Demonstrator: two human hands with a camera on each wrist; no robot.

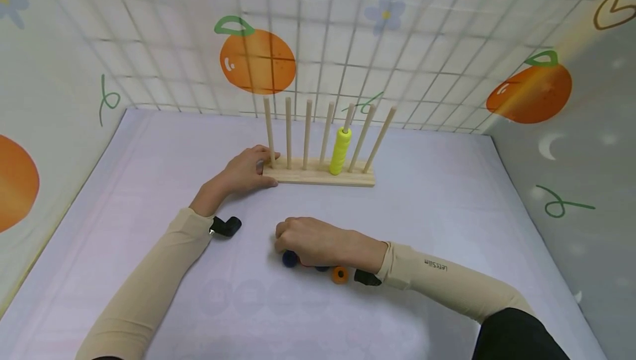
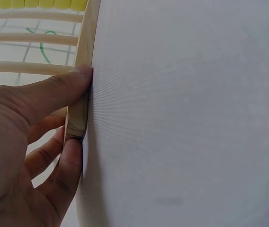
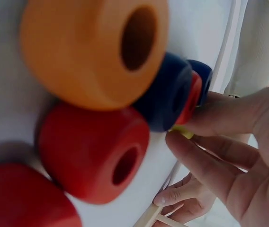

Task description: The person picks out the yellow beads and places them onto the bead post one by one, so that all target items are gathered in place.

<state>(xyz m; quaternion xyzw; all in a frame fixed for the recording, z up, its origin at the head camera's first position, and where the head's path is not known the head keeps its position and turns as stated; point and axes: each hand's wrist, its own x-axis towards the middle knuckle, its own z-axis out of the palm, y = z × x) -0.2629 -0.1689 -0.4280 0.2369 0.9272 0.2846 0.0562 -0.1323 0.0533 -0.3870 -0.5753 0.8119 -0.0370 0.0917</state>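
Observation:
A wooden stand [image 1: 308,178] with several upright pegs is on the table, and a stack of yellow beads [image 1: 340,153] fills most of one peg right of its middle. My left hand [image 1: 245,171] grips the stand's left end, thumb in front and fingers behind. Nearer to me, my right hand [image 1: 313,241] reaches down over loose beads. In the right wrist view its thumb and fingertips pinch a small yellow bead [image 3: 185,132], mostly hidden. Close by lie an orange bead [image 3: 77,47], red beads [image 3: 87,151] and dark blue beads [image 3: 165,94].
Behind the stand rises a wire grid [image 1: 343,56] covered by a printed curtain with oranges. A pale cloth [image 1: 437,194] covers the table. Black wrist camera mounts [image 1: 227,226] stick out from both sleeves.

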